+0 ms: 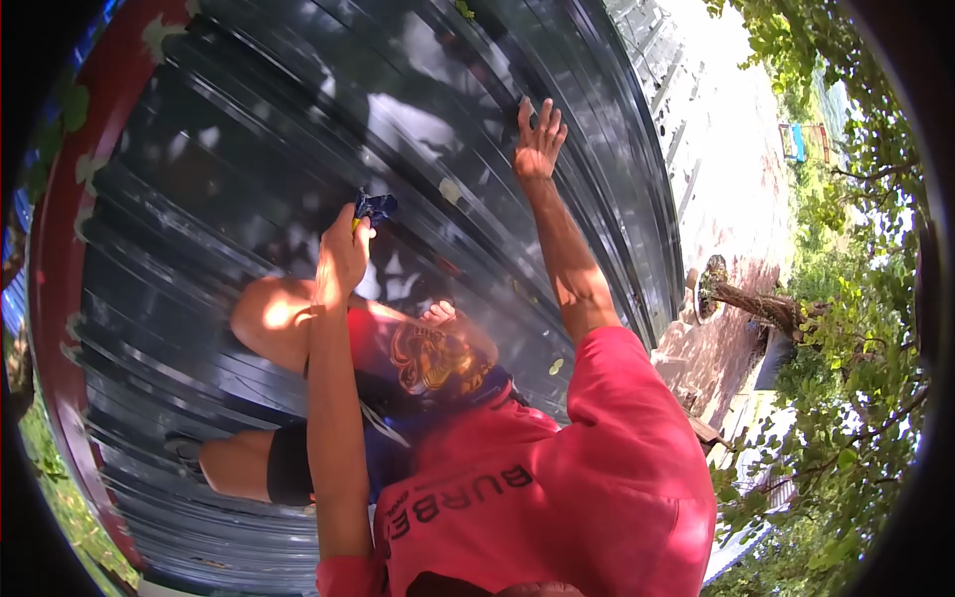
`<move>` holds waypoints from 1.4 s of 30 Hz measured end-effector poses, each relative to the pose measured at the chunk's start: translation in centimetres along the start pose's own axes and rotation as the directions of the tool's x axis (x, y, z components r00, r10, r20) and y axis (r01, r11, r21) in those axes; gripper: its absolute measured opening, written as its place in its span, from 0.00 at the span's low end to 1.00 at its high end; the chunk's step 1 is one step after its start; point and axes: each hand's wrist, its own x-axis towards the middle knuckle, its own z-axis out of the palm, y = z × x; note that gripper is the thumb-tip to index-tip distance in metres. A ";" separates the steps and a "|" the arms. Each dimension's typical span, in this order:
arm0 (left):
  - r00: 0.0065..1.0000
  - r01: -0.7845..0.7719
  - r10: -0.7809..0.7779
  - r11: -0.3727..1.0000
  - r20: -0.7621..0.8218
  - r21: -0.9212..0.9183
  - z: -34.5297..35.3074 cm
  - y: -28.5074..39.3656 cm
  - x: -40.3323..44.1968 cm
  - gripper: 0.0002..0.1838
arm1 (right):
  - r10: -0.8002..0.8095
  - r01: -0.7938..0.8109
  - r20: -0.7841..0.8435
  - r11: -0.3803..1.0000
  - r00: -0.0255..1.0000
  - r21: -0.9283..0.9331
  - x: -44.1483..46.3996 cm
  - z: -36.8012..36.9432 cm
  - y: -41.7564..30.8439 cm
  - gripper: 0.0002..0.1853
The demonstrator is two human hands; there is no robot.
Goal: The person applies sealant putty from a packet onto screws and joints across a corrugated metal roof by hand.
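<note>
My left hand (343,254) is closed round a small dark-blue crumpled item (375,207) with a bit of yellow on it; what it is I cannot make out. It is over dark ribbed metal sheeting (249,149). Farther right, my right hand (540,149) has its fingers spread, over or on the same sheeting, with nothing seen in it. Light patches and a few leaves show on the metal between and around the hands.
My bent leg (274,318), bare foot (438,313) and other leg (239,468) are on the sheeting. A red edge beam (60,259) borders it at left. Beyond its right edge are a tree trunk (756,301), leafy branches (846,368) and sunlit ground.
</note>
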 end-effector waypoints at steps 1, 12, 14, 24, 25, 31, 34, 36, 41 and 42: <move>1.000 -0.001 0.001 1.000 -0.012 0.020 0.0 -0.2 0.1 0.10 | -0.020 0.021 -0.040 1.000 0.999 0.022 0.1 0.3 -0.1 0.42; 0.998 0.063 -0.063 0.998 0.011 0.030 -0.1 0.2 0.1 0.11 | -0.002 -0.006 0.053 0.989 0.999 0.151 -0.5 -0.3 1.0 0.43; 0.999 0.046 -0.046 0.998 0.009 0.036 -0.2 -0.1 0.3 0.10 | 0.027 -0.050 0.128 0.982 0.991 0.182 0.7 -1.0 1.1 0.44; 0.998 -0.045 0.045 0.999 -0.032 -0.017 0.1 0.2 0.2 0.09 | 0.139 -0.254 0.281 0.865 0.950 0.432 -1.3 -0.6 -1.0 0.58; 0.998 -0.053 0.052 0.998 -0.037 -0.022 0.0 0.1 0.1 0.08 | 0.125 -0.227 0.256 0.879 0.959 0.420 -1.5 -0.9 -1.3 0.59; 0.999 0.044 -0.044 0.999 -0.005 -0.011 -0.2 0.4 0.1 0.08 | 0.131 -0.129 -0.011 0.985 0.991 0.111 -2.5 2.1 -0.2 0.44; 0.999 0.024 -0.025 0.999 -0.036 -0.029 0.0 0.2 0.2 0.09 | 0.225 -0.285 0.257 0.932 0.940 0.226 -1.8 0.7 0.6 0.46; 0.999 0.012 -0.013 1.000 -0.029 -0.026 0.0 0.0 0.3 0.09 | 0.202 -0.269 0.288 0.938 0.936 0.217 -0.5 0.2 0.5 0.48; 0.999 0.017 -0.018 0.999 -0.029 -0.046 -0.2 0.3 -0.1 0.10 | 0.187 -0.257 0.389 0.957 0.902 0.134 0.3 1.7 2.0 0.50; 0.999 0.044 -0.046 0.995 -0.023 -0.085 -0.6 1.1 -0.3 0.10 | 0.264 -0.344 0.400 0.929 0.877 0.140 0.5 1.0 2.6 0.50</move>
